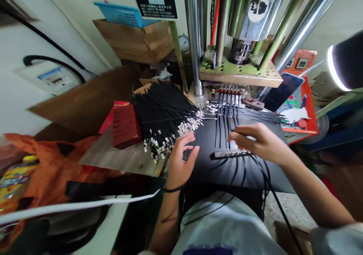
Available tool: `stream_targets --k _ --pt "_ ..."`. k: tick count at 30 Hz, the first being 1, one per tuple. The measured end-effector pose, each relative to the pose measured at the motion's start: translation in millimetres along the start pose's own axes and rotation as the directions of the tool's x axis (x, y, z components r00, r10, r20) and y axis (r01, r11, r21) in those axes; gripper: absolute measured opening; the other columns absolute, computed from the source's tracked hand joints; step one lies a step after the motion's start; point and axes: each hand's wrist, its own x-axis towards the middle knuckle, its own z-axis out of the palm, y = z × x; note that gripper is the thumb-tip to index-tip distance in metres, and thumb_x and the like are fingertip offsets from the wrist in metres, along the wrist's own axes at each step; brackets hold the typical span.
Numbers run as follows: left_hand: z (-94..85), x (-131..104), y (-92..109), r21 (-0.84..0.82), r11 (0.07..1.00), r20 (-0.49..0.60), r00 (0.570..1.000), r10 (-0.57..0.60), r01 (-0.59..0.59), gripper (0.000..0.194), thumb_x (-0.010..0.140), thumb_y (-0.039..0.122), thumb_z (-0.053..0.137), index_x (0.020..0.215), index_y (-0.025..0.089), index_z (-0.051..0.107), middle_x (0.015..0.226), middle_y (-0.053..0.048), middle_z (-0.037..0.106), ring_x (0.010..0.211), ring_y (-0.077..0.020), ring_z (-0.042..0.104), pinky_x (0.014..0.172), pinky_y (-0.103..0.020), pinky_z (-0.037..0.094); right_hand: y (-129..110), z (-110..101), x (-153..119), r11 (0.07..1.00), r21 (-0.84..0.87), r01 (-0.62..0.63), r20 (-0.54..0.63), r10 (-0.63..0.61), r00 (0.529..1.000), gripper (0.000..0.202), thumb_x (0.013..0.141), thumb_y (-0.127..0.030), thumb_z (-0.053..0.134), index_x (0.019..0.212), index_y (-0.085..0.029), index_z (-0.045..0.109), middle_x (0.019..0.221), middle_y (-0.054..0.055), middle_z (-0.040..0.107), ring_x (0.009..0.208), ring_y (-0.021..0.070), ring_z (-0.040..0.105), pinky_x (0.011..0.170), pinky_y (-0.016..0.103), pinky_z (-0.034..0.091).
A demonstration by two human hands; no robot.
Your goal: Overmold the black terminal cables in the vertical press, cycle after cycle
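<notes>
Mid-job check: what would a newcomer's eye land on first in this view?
Probably the big fan of pale-tipped black cables, heaped left of centre beside a dark red block. Next, the tall metal press at upper right, beyond the hands. Then the right hand, close above a slim metal bar on the black work surface.

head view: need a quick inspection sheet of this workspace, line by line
Surface: black worktop, partly crossed by cables.
Job's things: metal bar on the worktop; cable pile with silver connectors.
Clutter: red block beside the cable pile.
Hands: left hand has thumb and fingers apart; right hand at the metal bar, grip unclear.
Cables: some trail across the person's shirt.
Surroundings: press, lit lamp, cardboard box.
</notes>
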Motion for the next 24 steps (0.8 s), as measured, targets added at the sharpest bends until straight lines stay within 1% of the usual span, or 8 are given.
stream_targets --k 3,6,10,12,14,17,20,24 --pt "-23.4 -3.0 -2.0 -0.011 0.990 -0.151 0.978 -0.143 0.143 0.025 0.091 0.030 0.059 0.114 0.020 0.059 0.113 -0.008 0.066 0.096 -0.0157 0.067 0.079 -0.028 0.056 9.7 36.3 66.2 0.979 -0.136 0.152 0.180 -0.126 0.976 0.025 0.093 -0.027 0.054 0.073 -0.020 0.068 0.058 -0.004 0.062 0.053 0.0095 0.057 0.053 0.021 0.042" --pt "-33.9 -2.8 2.3 0.021 0.986 -0.206 0.965 -0.160 0.167 0.019 0.091 0.032 0.059 0.105 0.019 0.063 0.099 -0.005 0.069 0.086 -0.0140 0.068 0.074 -0.025 0.055 21.3 60.7 92.1 0.943 -0.238 0.232 0.267 -0.166 0.949 0.009 0.084 -0.023 0.067 0.077 -0.020 0.070 0.077 0.001 0.072 0.070 0.0144 0.067 0.063 0.023 0.047" --pt "-28.6 13.7 19.6 -0.020 0.999 -0.340 0.939 -0.043 0.038 0.016 0.091 0.032 0.057 0.099 0.018 0.063 0.089 -0.002 0.068 0.069 -0.0105 0.065 0.067 -0.023 0.053 51.9 34.7 64.8 0.955 -0.221 0.198 0.124 -0.174 0.977 0.018 0.091 -0.032 0.057 0.097 -0.022 0.071 0.096 0.003 0.074 0.083 0.0173 0.068 0.072 0.027 0.049" --pt "-12.8 32.7 30.0 -0.035 0.999 -0.269 0.963 0.005 -0.016 0.017 0.091 0.033 0.056 0.099 0.019 0.063 0.085 0.000 0.067 0.067 -0.0105 0.064 0.065 -0.023 0.053 81.2 3.8 37.1 0.985 -0.169 0.027 -0.139 -0.051 0.989 0.023 0.089 -0.039 0.058 0.086 -0.022 0.072 0.081 0.001 0.073 0.073 0.0168 0.067 0.068 0.027 0.048" --pt "15.4 59.8 37.2 0.025 1.000 0.027 1.000 0.012 -0.012 0.016 0.091 0.033 0.055 0.095 0.020 0.064 0.081 0.001 0.068 0.070 -0.0117 0.065 0.065 -0.022 0.051 118.2 -29.4 11.1 0.975 -0.072 -0.211 -0.497 0.148 0.855 0.028 0.081 -0.046 0.064 0.072 -0.020 0.069 0.068 0.000 0.069 0.066 0.0179 0.065 0.066 0.029 0.048" --pt "76.2 112.9 36.5 0.339 0.941 0.437 0.885 -0.161 0.004 0.018 0.088 0.028 0.055 0.077 0.020 0.066 0.074 0.000 0.069 0.071 -0.0138 0.065 0.068 -0.023 0.048 175.2 -69.5 -9.5 0.922 0.039 -0.385 -0.821 0.249 0.513 0.030 0.074 -0.044 0.065 0.087 -0.017 0.066 0.090 0.007 0.071 0.078 0.0224 0.065 0.080 0.040 0.049" --pt "136.2 169.8 24.3 0.477 0.875 0.316 0.914 -0.254 0.078 0.021 0.089 0.024 0.050 0.085 0.017 0.069 0.087 -0.009 0.072 0.085 -0.0218 0.067 0.075 -0.030 0.048 218.1 -87.7 -4.9 0.902 0.138 -0.409 -0.916 0.273 0.295 0.042 0.066 -0.041 0.069 0.098 -0.016 0.059 0.106 0.014 0.067 0.084 0.0248 0.064 0.085 0.047 0.048" --pt "182.6 224.7 7.8 0.562 0.819 0.187 0.947 -0.260 0.114 0.029 0.091 0.029 0.049 0.104 0.013 0.069 0.109 -0.019 0.069 0.106 -0.0301 0.063 0.089 -0.038 0.046 249.1 -84.7 16.9 0.914 0.245 -0.324 -0.930 0.316 0.189 0.033 0.062 -0.039 0.071 0.082 -0.018 0.056 0.086 0.010 0.068 0.079 0.0246 0.066 0.079 0.044 0.052"
